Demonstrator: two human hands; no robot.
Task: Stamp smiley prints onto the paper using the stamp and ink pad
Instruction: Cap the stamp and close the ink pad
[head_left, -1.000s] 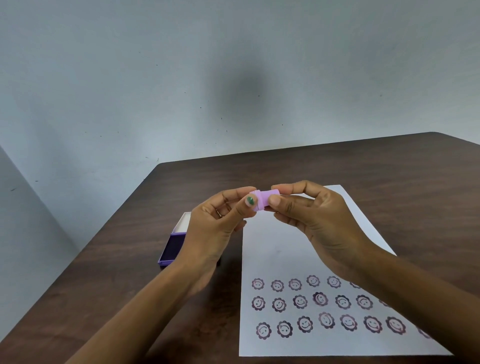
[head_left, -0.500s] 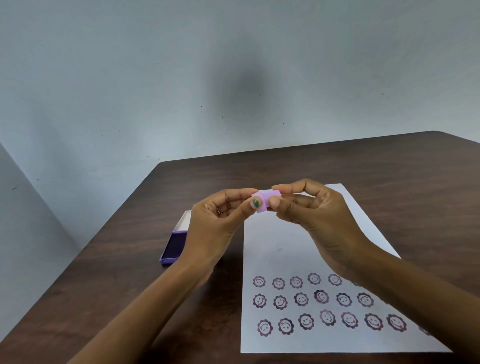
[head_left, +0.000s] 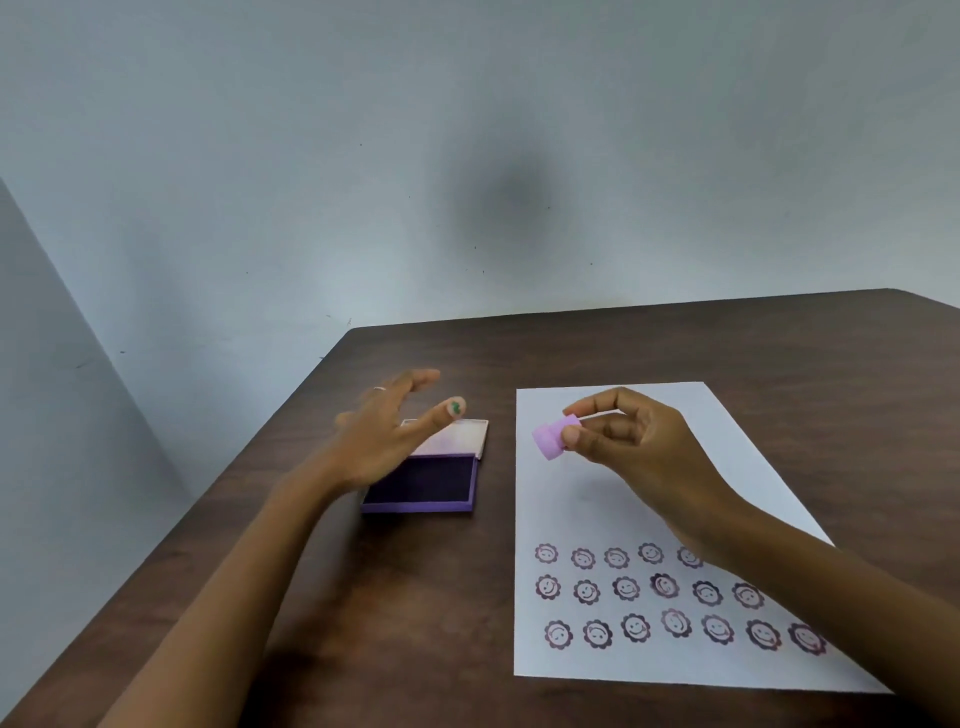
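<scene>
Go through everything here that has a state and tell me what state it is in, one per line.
ink pad: lid open, dark pad exposed, on the table
stamp: pinched in the right hand, above the paper
left hand: open, fingers spread, over the ink pad
paper: flat, three rows of smiley prints near the person

Pink stamp (head_left: 550, 437) pinched above the white paper (head_left: 618, 499) with three smiley rows; purple ink pad (head_left: 421, 483) lies open just left
</scene>
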